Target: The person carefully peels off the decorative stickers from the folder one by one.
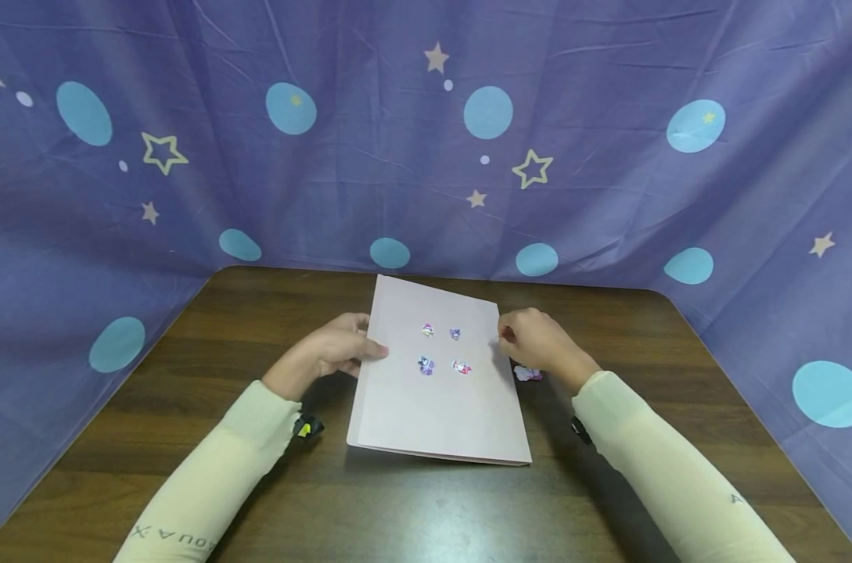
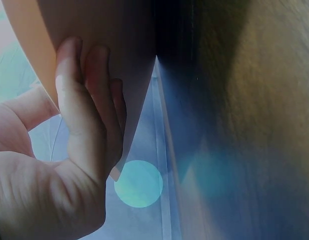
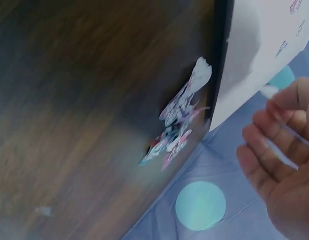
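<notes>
A pale folder (image 1: 436, 407) lies slightly raised at the middle of the table, bearing several small shiny stickers (image 1: 426, 365) in two rows. My left hand (image 1: 337, 344) grips its left edge, thumb on top; in the left wrist view the fingers (image 2: 87, 120) press against its underside. Over the folder's right edge, my right hand (image 1: 538, 340) pinches a small whitish sticker (image 3: 269, 91) between thumb and forefinger; it is blurred and its print cannot be told. Below that hand, a loose heap of cut-out stickers (image 3: 179, 117) lies on the table beside the folder.
The dark wooden table (image 1: 257, 485) carries the folder and the sticker heap. A small pale scrap (image 3: 43, 211) lies on the wood in the right wrist view. A purple curtain (image 1: 369, 188) with stars and blue dots hangs behind the table and along both sides.
</notes>
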Motion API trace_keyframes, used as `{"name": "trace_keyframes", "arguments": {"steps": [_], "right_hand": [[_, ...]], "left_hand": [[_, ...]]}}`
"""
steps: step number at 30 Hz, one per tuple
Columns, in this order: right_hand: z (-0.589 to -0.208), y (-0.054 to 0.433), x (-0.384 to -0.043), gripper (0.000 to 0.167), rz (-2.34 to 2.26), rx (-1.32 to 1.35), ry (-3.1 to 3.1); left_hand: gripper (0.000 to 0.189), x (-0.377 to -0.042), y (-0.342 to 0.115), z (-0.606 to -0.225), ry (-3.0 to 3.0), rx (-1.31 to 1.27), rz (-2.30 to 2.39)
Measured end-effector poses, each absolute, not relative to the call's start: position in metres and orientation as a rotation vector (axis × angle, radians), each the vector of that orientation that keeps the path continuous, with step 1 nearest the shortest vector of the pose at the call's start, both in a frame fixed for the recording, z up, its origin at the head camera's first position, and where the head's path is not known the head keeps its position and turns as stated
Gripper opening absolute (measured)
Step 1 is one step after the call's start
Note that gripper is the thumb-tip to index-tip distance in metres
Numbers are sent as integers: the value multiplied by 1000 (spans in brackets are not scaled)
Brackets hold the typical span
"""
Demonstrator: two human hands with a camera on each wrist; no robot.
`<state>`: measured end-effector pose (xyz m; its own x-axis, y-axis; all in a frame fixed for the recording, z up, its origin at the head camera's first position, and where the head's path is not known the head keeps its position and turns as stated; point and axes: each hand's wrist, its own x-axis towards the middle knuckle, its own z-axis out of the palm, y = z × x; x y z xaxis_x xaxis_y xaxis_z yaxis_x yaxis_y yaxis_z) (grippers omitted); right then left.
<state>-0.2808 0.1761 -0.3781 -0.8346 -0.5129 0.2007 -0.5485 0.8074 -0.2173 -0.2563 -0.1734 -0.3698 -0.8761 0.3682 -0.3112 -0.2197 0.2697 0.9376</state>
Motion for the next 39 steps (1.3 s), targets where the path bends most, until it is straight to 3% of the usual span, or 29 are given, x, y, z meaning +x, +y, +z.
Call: {"name": "trace_keyframes", "arguments": {"steps": [8, 17, 25, 39], "right_hand": [[-380, 189, -283, 12, 119, 522, -2940], [-390, 196, -284, 6, 59, 394, -3114], [-387, 188, -281, 8, 95, 453, -3107], [-383, 157, -263, 31, 191, 747, -2922]], "left_hand": [[53, -256, -172, -368, 2076, 99, 1641], [54, -256, -172, -369, 2070, 113, 1640], [55, -255, -173, -369, 2068, 104, 1643], [55, -256, -173, -371, 2071, 121, 1651]]}}
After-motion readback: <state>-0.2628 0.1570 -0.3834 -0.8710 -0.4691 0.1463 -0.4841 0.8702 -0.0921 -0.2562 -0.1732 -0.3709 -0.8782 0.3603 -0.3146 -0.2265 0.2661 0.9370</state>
